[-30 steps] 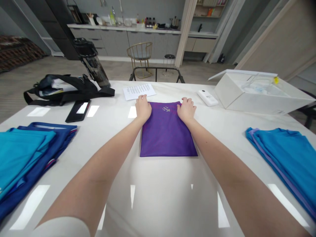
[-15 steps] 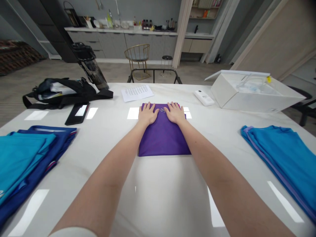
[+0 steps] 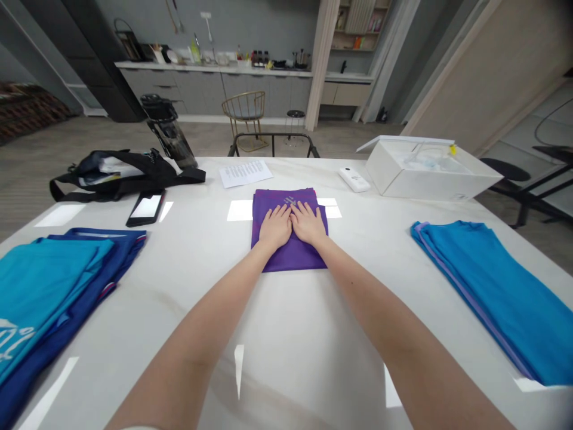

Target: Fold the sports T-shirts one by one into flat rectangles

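A folded purple shirt [image 3: 290,260] lies on the white table in front of me, with a small grey print near its far edge. My left hand [image 3: 276,227] rests flat on its middle, fingers stretched forward. Beside it, my right hand [image 3: 308,223] also lies flat on the cloth, and the two hands touch at the thumbs. Neither hand grips the fabric. To the left is a stack of folded teal and navy clothes [image 3: 54,269]. Another stack of folded blue and lilac clothes [image 3: 487,269] lies to the right.
Along the far side are a black bag [image 3: 120,173], a dark bottle [image 3: 172,134], a phone [image 3: 145,208], a printed paper sheet [image 3: 245,174], a white handheld device [image 3: 354,179] and an open white box [image 3: 430,176]. Chairs and a kitchen counter [image 3: 215,68] stand beyond.
Both hands have left the shirt's far corners and slid inward and nearer to me, ending flat and together on its middle. The camera view has shifted slightly.
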`<action>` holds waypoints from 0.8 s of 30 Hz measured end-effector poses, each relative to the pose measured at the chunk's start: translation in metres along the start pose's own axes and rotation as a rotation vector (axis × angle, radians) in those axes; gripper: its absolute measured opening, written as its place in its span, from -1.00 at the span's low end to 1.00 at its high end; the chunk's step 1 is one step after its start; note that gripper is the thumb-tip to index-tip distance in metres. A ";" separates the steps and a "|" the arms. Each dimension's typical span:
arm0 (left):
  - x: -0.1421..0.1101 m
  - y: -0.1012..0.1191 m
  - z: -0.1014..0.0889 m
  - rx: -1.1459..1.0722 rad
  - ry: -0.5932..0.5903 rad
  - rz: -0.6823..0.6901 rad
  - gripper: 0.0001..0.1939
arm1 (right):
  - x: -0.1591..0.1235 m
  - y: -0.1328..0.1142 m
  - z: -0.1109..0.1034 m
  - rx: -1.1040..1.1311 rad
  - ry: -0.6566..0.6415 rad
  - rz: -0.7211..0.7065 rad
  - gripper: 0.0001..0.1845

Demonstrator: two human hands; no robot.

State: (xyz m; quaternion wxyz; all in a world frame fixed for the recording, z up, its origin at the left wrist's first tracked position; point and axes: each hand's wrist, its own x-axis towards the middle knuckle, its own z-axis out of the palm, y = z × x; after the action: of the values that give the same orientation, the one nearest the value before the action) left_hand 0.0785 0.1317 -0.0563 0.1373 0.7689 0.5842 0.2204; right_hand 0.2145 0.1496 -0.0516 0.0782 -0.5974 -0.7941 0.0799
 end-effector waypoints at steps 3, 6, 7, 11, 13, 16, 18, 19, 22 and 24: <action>-0.012 -0.011 -0.004 0.036 0.027 -0.087 -0.38 | -0.010 0.012 -0.002 0.004 -0.018 0.095 -0.30; -0.019 -0.020 -0.013 0.104 0.032 -0.180 -0.29 | -0.019 0.027 -0.011 0.008 -0.026 0.170 -0.24; -0.021 -0.021 -0.016 0.124 0.039 -0.203 -0.29 | -0.022 0.029 -0.014 0.002 -0.021 0.194 -0.24; -0.034 -0.007 -0.021 0.146 0.104 -0.065 -0.40 | -0.040 0.013 -0.019 -0.045 0.114 0.126 -0.32; -0.045 0.004 -0.018 0.122 0.080 0.036 -0.41 | -0.052 -0.004 -0.015 -0.015 0.124 0.008 -0.36; -0.065 0.015 -0.011 0.119 0.005 0.015 -0.43 | -0.071 -0.023 -0.005 0.025 0.043 -0.034 -0.36; -0.077 0.014 -0.008 0.152 0.009 -0.034 -0.43 | -0.082 -0.026 0.000 0.006 0.039 0.010 -0.35; -0.082 0.013 -0.008 0.170 0.020 -0.051 -0.42 | -0.087 -0.025 0.001 -0.006 0.042 0.029 -0.34; -0.096 0.005 -0.012 0.220 0.017 -0.085 -0.35 | -0.099 -0.014 -0.001 -0.024 0.018 0.083 -0.27; -0.103 0.001 -0.016 0.255 -0.011 -0.102 -0.32 | -0.105 -0.005 -0.004 -0.033 -0.007 0.125 -0.23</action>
State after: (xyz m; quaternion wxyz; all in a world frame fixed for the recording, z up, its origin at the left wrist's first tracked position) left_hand 0.0488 0.0316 -0.0599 0.0525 0.7507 0.6450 0.1330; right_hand 0.2396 0.0470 -0.0492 0.0603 -0.6468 -0.7567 0.0736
